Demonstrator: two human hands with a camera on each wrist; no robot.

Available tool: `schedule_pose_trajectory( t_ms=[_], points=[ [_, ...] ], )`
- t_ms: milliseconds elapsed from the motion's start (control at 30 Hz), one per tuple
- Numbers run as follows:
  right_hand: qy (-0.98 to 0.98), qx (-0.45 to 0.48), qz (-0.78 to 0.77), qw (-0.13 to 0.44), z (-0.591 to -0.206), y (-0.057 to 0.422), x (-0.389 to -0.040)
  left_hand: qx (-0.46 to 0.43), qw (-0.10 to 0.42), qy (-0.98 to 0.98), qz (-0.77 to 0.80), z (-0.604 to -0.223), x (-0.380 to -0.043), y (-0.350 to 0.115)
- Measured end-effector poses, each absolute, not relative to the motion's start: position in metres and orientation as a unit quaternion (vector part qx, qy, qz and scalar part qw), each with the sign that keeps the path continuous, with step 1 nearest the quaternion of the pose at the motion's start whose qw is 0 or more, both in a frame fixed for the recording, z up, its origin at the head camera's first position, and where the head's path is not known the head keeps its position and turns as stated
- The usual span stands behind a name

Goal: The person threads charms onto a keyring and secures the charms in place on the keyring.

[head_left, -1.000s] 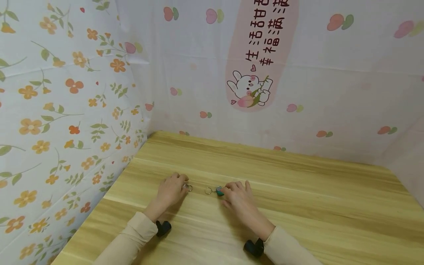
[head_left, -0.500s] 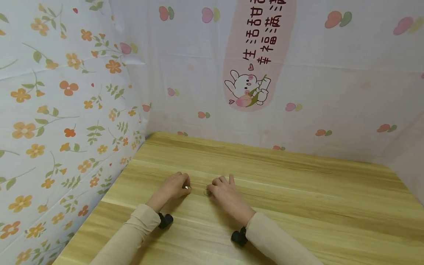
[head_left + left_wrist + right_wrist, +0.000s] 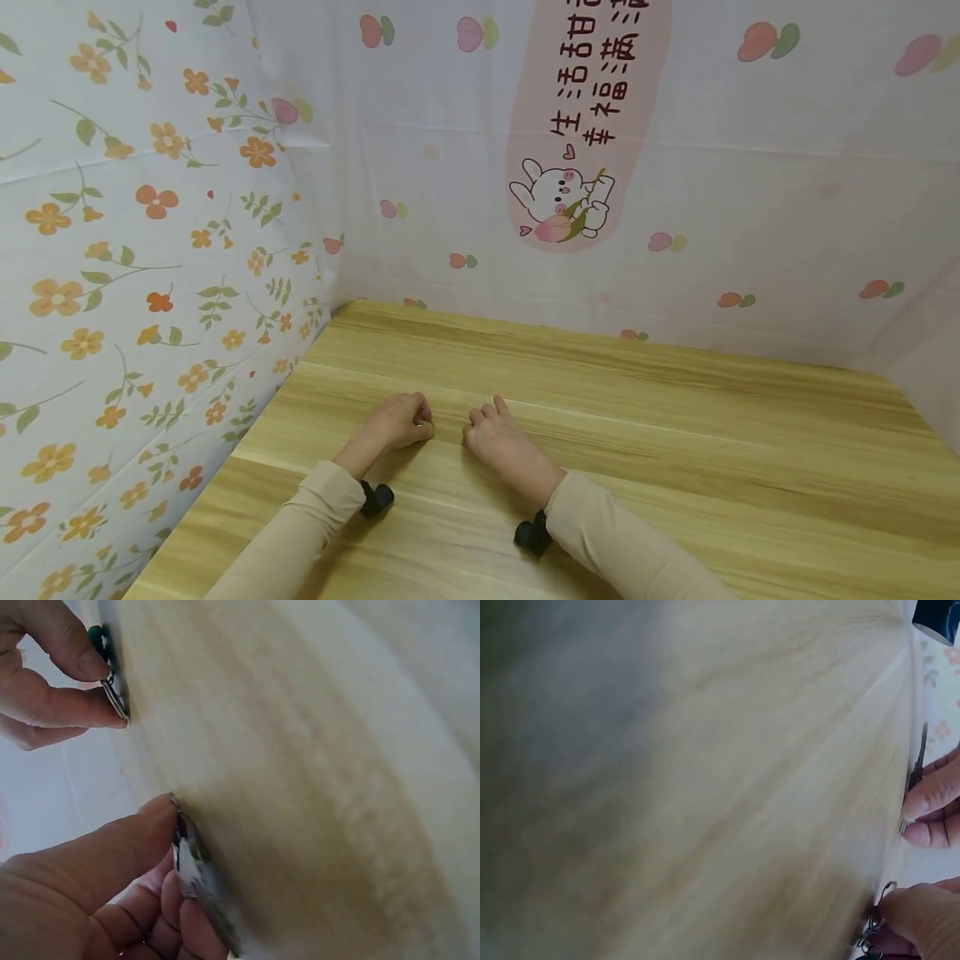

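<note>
My left hand (image 3: 393,423) pinches a small metal ring with flat silvery pieces (image 3: 196,874) on it, which look like keys. In the right wrist view these pieces (image 3: 916,769) show as thin and dark, the tip pointing away from the fingers. Across a short gap, my right hand (image 3: 502,442) holds a keychain by its metal ring (image 3: 115,699), between thumb and finger. A short chain (image 3: 870,926) hangs from that ring, and a green charm (image 3: 95,635) shows behind the thumb. Both items are mostly hidden by the fingers in the head view.
The hands are low over a wood-grain table (image 3: 675,467). A floral cloth (image 3: 150,317) hangs along the left edge and a printed white cloth (image 3: 450,167) along the back. Black wrist cameras (image 3: 377,500) sit under both cuffs.
My right hand has moved left, towards the left hand, its fingers passing from the teal charm to the ring. My left fingers have closed further over their ring.
</note>
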State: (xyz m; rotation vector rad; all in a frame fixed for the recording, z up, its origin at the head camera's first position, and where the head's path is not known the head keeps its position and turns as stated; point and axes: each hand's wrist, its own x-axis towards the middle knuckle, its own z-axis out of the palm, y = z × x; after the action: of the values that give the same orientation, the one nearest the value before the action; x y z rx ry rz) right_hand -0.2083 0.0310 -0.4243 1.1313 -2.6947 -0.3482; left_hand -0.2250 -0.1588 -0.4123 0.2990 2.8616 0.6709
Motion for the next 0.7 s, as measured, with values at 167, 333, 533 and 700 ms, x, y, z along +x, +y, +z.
schedule_pose_trajectory(
  t_ms=[167, 333, 533, 700],
  points=[
    [-0.933, 0.350, -0.006, 0.086, -0.427, 0.035, -0.210, 0.093, 0.100, 0.966, 0.219, -0.411, -0.226, -0.159],
    [-0.925, 0.313, 0.192, 0.095, -0.433, 0.042, -0.214, 0.087, 0.102, 0.963, 0.236, -0.412, -0.224, -0.158],
    [-0.862, 0.262, 0.434, 0.004, -0.432, 0.050, -0.212, 0.076, 0.114, 0.953, 0.271, -0.414, -0.223, -0.158],
    [-0.775, 0.203, 0.591, -0.095, -0.429, 0.055, -0.207, 0.084, 0.090, 0.951, 0.283, -0.415, -0.222, -0.158]
  ],
)
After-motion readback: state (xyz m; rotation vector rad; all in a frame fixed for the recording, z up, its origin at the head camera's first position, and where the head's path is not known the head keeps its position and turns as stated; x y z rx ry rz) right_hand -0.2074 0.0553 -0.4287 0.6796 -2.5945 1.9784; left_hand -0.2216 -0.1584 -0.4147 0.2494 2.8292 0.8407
